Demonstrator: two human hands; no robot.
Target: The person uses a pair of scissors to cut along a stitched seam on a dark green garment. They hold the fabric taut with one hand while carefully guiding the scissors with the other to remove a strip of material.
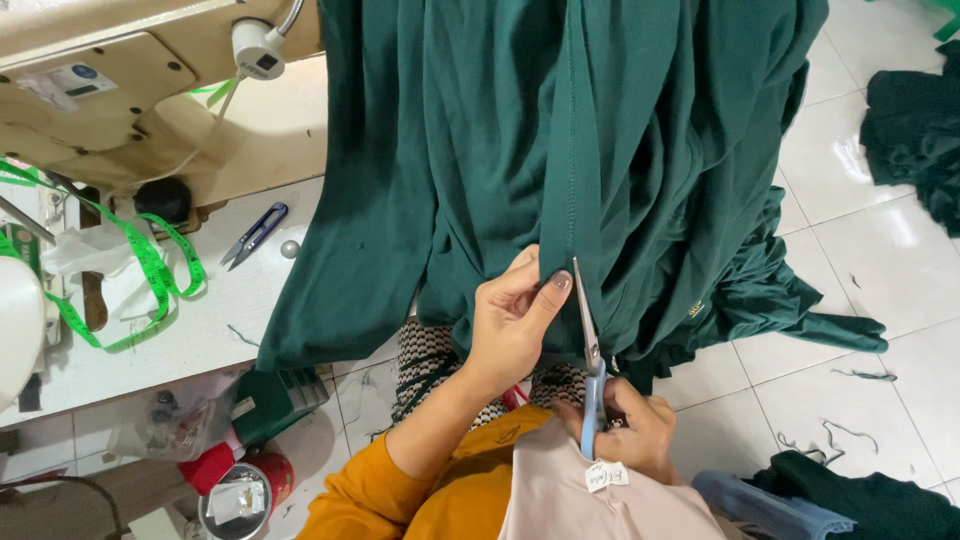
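The left hand pinched a fold of dark green fabric that hung from the worktop. The right hand gripped blue-handled scissors, blades up against the cloth beside the left thumb. A green measuring tape and thread snips lay on the worktop.

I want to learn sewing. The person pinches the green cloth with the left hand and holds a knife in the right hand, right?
Almost. The right hand holds scissors, not a knife; the head view shows it. The left hand does pinch the green cloth.
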